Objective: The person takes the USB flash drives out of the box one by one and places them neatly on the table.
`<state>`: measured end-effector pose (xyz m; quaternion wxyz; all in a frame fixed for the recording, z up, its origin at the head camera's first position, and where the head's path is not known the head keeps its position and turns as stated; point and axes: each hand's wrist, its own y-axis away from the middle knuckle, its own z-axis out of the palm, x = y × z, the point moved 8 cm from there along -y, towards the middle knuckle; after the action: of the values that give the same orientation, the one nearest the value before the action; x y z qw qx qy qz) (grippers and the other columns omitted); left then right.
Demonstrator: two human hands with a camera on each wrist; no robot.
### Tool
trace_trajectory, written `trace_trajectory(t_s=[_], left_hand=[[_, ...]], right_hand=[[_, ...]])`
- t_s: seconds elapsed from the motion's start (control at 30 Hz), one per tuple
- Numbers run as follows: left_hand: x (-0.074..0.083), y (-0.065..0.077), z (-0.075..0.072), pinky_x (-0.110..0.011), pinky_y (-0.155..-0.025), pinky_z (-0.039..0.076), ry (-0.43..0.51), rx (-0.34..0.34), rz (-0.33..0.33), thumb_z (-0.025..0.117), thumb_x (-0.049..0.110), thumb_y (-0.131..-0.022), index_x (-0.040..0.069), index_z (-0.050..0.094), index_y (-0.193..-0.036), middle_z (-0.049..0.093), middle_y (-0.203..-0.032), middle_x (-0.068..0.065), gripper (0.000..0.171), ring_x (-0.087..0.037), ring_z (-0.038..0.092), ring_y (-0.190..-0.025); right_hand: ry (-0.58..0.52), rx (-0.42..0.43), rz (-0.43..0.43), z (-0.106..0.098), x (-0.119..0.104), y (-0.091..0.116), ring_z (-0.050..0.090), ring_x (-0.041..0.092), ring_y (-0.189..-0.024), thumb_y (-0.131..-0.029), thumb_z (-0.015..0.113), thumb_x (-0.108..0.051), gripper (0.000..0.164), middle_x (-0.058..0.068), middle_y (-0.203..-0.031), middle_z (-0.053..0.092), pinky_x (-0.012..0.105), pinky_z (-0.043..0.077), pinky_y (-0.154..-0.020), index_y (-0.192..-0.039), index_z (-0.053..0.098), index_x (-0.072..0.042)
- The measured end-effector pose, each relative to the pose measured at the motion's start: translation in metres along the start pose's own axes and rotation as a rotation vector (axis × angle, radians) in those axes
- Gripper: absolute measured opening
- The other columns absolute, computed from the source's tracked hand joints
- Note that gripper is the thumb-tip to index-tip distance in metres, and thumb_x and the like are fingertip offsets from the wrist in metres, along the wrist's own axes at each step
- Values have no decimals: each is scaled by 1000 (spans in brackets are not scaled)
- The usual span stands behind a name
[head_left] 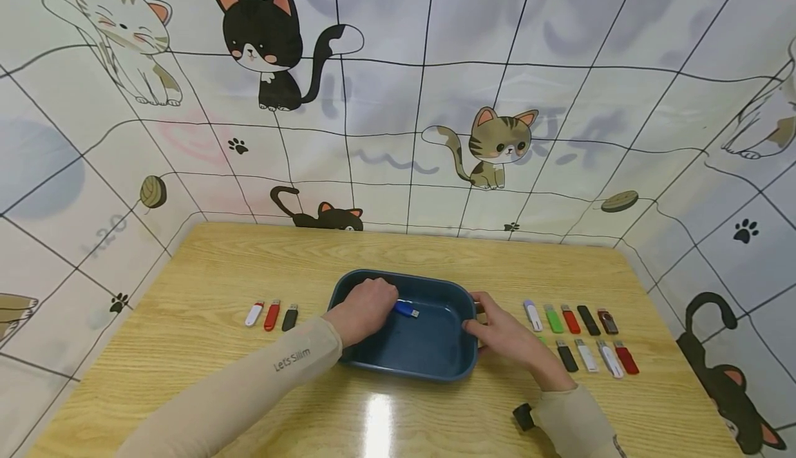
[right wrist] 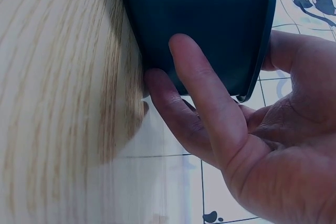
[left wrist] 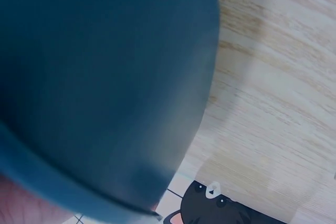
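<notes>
A dark blue plastic tray point(head_left: 429, 351) sits on the wooden table, with a blue USB flash drive point(head_left: 406, 309) lying in it. My left hand point(head_left: 367, 306) reaches over the tray's left side, its knuckles up beside that drive; its fingertips are hidden, so what they hold does not show. In the left wrist view the tray's outer wall point(left wrist: 115, 77) covers most of that hand. On the right side, my right hand point(head_left: 500, 330) grips the tray, thumb over the rim and fingers against the outer wall, as the right wrist view point(right wrist: 210, 108) also shows.
Left of the tray stand a white-and-red flash drive point(head_left: 253, 313), a red one point(head_left: 271, 315) and a black one point(head_left: 289, 318). Several more flash drives point(head_left: 587, 320) lie in two rows to the right. A cat-patterned cloth point(head_left: 385, 99) rises behind and beside the table.
</notes>
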<state>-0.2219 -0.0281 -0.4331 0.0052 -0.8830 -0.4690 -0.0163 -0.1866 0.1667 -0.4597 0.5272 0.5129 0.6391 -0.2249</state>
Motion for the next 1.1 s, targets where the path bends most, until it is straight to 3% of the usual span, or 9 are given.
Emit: trace_trajectory(t_s=[0.53,0.9,1.1], left_hand=[[-4,17,-25,-36,-53,57,66,86,-33,70,1,-93,4,67,-79,62,-75,-10,15,-22,64,-68],[-16,31,-47,-37,-59,56,113,138,-53,75,4,-88,4,63,-79,60,-75,-8,15,-20,59,-67],[-30,43,-57,-30,-59,53,199,140,-126,76,8,-89,5,68,-89,63,-84,-5,8,-14,55,-69]], right_hand=[[-13,0,19,1,-1,1,67,36,-108,-105,52,-8,53,34,-147,37,44,64,-72,-152,29,2],[-43,-14,8,0,2,1,66,38,-110,-105,53,-9,54,34,-148,36,45,64,-72,-152,29,1],[-46,-25,-3,1,3,0,66,38,-109,-105,53,-10,54,34,-146,37,46,64,-72,-152,29,2]])
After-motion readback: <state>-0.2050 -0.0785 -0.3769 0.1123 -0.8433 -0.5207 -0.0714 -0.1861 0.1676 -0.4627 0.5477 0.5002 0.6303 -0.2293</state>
